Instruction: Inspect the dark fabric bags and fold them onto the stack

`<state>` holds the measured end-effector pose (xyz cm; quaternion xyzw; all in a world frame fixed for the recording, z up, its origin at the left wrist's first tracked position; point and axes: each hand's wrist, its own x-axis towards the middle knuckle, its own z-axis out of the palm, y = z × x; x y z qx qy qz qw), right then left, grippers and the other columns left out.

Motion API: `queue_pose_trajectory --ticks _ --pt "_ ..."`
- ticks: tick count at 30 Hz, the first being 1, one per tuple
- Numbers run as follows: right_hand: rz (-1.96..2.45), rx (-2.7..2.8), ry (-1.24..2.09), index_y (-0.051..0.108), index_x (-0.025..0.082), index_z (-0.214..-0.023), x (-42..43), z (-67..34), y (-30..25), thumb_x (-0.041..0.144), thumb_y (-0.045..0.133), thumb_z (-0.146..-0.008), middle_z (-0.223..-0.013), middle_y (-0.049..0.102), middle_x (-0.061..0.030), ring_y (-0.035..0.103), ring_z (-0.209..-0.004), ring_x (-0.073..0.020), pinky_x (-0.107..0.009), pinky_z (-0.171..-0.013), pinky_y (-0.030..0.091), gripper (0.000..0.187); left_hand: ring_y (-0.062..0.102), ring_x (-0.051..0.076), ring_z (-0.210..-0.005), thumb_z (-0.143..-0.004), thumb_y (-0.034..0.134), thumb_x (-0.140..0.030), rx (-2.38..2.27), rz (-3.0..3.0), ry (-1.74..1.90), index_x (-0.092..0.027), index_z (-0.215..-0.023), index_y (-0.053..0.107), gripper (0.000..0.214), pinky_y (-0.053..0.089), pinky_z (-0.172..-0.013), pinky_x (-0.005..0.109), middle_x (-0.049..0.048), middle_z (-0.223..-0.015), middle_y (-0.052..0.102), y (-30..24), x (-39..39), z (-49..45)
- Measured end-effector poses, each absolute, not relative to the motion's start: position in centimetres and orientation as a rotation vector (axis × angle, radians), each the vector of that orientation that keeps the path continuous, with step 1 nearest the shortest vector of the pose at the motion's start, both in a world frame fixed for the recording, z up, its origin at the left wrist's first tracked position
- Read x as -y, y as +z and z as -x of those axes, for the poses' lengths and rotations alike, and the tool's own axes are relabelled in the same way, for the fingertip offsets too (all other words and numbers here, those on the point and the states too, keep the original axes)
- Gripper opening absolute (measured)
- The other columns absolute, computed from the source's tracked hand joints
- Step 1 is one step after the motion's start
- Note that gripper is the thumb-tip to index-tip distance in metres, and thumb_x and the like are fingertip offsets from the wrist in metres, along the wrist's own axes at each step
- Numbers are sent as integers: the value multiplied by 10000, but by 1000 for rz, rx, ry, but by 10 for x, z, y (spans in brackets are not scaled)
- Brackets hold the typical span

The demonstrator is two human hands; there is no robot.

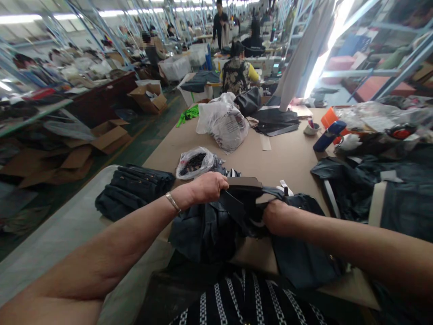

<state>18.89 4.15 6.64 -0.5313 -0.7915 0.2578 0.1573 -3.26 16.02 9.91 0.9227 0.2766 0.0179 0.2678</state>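
Note:
My left hand (211,186) is closed in a fist at the left end of a flat dark brown bar, pinching the edge of a dark fabric piece (233,207). Lower and to the right, my right hand (280,217) is also closed on that fabric, its fingertips partly hidden. Between the hands the cloth stretches, its exact kind unclear. The dark brown bar (245,182) lies along its top edge. Bunched dark cloth (204,232) rests on the table below my left hand. Under my right forearm spreads another dark fabric piece (302,262).
A folded dark stack (135,189) sits at the table's left edge. Beyond my hands are a plastic bag of small black parts (194,164), a large white bag (225,122) and a blue bottle (329,135). Dark fabric (406,194) is piled right. People work farther back.

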Motion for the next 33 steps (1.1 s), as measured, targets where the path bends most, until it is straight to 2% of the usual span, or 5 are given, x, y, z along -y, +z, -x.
queue_pose_trajectory --ticks 6,11,15,25,33 --pt "1114 2622 1158 618 217 -947 -69 -219 141 358 448 -855 -780 632 -7 537 -641 -120 -243 -595 394 240 465 122 -655 -586 444 -78 -722 -2292 451 -118 -566 555 119 349 -630 243 40 -712 526 105 -166 12" --pt "1288 2062 870 579 154 -716 -93 -238 121 397 512 -818 -869 581 -33 523 -815 -147 -262 -708 407 272 516 152 -716 -581 595 -145 -427 -1283 464 -98 -565 542 73 406 -670 253 54 -740 544 123 -141 -33" --pt "1422 1778 1200 540 167 -742 -70 -268 90 514 500 -806 -654 465 4 420 -579 -101 -232 -507 338 355 535 134 -683 -583 651 -123 -417 -1032 528 -92 -679 559 137 439 -658 241 43 -725 559 113 -126 -65" --pt "2323 1293 516 581 281 -927 27 -411 -3 529 508 -697 -893 614 -161 564 -720 -240 -403 -646 397 346 603 155 -726 -779 493 -148 -1475 -1724 154 -94 -864 624 166 477 -631 230 82 -786 622 -31 -145 -3" --pt "1675 1706 929 599 167 -891 -23 -246 -50 359 456 -840 -888 610 -60 571 -805 -170 -317 -783 447 245 607 283 -851 -687 601 -234 -1722 -1970 -162 -102 -795 644 175 429 -689 305 165 -873 637 -70 -143 -1"
